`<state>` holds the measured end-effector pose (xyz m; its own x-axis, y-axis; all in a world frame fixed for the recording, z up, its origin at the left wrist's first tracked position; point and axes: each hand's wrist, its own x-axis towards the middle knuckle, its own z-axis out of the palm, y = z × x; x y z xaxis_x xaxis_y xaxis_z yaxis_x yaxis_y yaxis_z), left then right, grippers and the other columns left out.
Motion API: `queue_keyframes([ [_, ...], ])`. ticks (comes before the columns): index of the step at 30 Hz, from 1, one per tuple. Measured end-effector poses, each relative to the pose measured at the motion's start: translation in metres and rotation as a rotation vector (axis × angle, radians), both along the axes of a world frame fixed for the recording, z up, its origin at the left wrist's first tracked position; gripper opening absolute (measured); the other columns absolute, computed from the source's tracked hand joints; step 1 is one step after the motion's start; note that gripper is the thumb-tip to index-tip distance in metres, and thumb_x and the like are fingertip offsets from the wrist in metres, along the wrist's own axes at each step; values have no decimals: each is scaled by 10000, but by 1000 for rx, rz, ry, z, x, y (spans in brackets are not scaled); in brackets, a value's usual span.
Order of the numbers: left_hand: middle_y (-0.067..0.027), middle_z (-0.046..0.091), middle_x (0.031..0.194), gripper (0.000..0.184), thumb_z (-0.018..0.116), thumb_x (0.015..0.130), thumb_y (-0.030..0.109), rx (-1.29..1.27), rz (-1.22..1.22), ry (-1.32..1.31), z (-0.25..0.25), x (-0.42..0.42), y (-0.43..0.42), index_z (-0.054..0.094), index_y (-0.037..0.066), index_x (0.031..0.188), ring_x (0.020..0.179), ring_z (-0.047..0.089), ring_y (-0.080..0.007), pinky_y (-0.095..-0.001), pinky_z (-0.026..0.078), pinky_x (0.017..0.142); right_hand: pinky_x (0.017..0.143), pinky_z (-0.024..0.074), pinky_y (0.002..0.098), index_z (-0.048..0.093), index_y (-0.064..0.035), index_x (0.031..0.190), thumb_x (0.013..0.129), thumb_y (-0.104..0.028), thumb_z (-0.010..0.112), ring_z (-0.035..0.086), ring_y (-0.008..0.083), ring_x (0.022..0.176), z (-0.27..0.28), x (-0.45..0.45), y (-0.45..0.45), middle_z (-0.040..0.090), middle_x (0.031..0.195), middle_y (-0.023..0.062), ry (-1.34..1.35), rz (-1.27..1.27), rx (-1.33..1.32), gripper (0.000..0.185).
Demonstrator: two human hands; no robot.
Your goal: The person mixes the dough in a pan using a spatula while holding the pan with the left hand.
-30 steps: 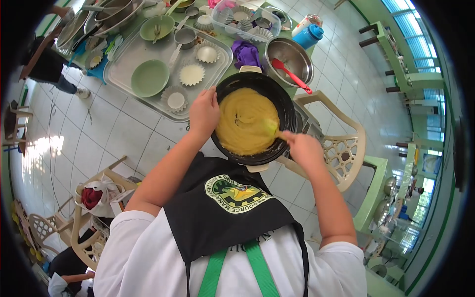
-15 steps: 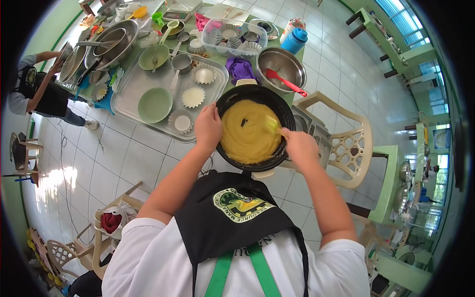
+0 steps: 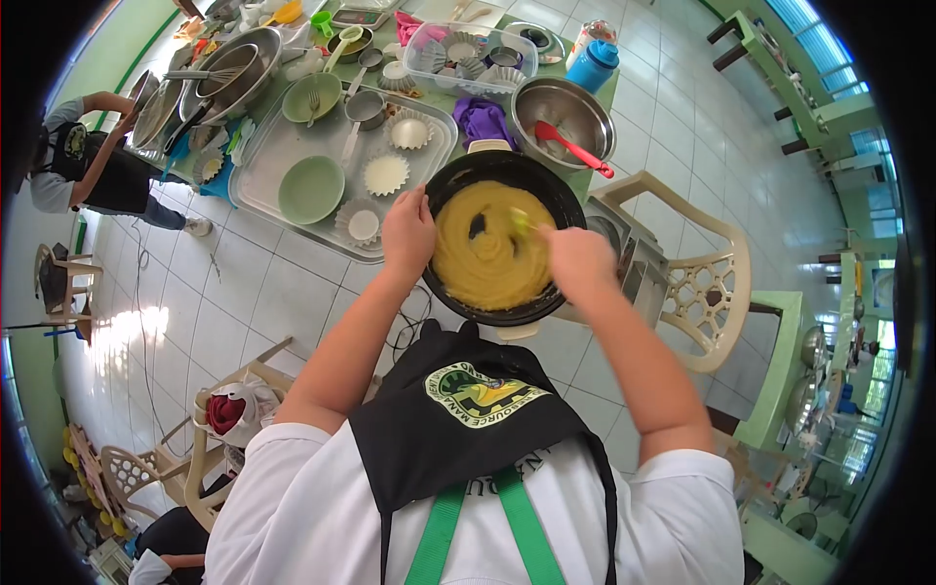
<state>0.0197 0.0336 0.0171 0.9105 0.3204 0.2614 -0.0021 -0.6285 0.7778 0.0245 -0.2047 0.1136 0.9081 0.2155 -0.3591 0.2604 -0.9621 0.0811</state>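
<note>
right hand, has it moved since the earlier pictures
Yes: judged against the beige chair, the right hand has moved up and left in the view, farther in over the pan.

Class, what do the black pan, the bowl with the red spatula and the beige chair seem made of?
Black pan: probably dark-coated metal, from its faint sheen; which metal is unclear.
Bowl: likely polished stainless steel, from its silvery reflections.
Beige chair: apparently smooth moulded plastic, judging by its one-colour, cut-out back.

The pan is black with cream handles, the mixture yellow with swirls, the drinking bottle blue.
</note>
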Motion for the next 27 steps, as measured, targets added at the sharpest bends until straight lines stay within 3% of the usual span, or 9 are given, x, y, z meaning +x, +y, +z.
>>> queue_keyframes([
  [2,-177,647,986,254,528,953,110,17,20,19,0,-3,-1,653,24,1156,870,626,-400,-453,506,743,716,538,511,667,-203,1216,1032,-236,365,686,374,807,-19,-6,27,702,864,176,50,22,126,355],
  [3,-173,644,1006,250,524,956,113,29,31,31,2,-2,-2,651,30,1155,882,625,-399,-454,507,747,656,548,489,685,-51,1042,983,-163,424,698,359,772,-22,-21,25,701,816,183,-38,104,238,290],
  [6,-178,629,1002,246,527,943,107,128,52,72,9,-3,-7,644,39,1149,906,614,-406,-465,505,756,702,533,497,676,-165,1154,957,-206,478,678,380,803,-18,-42,-10,692,847,186,71,83,358,282],
  [9,-146,589,886,356,577,791,51,472,2,-69,35,5,-20,659,75,1137,906,566,-325,-452,459,811,730,523,506,670,-243,1217,938,-275,535,666,391,840,-20,-39,-41,693,902,191,60,17,391,312],
  [13,-159,611,1000,382,612,731,68,270,-451,-384,57,66,-98,682,93,1105,972,588,-350,-424,481,814,756,513,517,662,-235,1242,941,-246,560,660,405,860,-31,-32,-20,689,901,206,60,-59,352,318],
  [18,-151,542,1126,497,659,746,198,564,-665,-30,51,123,-170,631,184,1242,1080,532,-302,-399,427,897,750,515,502,646,-242,1274,943,-225,562,658,403,854,-40,-20,-16,689,910,204,52,4,379,342],
  [20,-138,543,1132,505,665,744,208,599,-679,43,51,126,-176,624,202,1247,1111,519,-295,-390,421,908,744,512,494,672,-237,1244,947,-235,561,652,405,858,-29,-15,-20,686,926,203,56,9,380,316],
  [23,-112,561,1047,495,671,690,175,388,-554,-256,57,97,-151,666,162,1185,1040,546,-313,-406,447,844,725,507,501,662,-259,1257,954,-227,548,650,412,837,-6,-15,-29,678,894,214,84,3,337,325],
  [27,-174,607,957,320,610,749,64,355,-349,-24,71,80,-82,695,79,1057,938,593,-355,-454,484,819,702,496,512,661,-255,1244,954,-186,509,642,421,815,-1,-7,-36,669,873,220,6,-104,275,334],
])
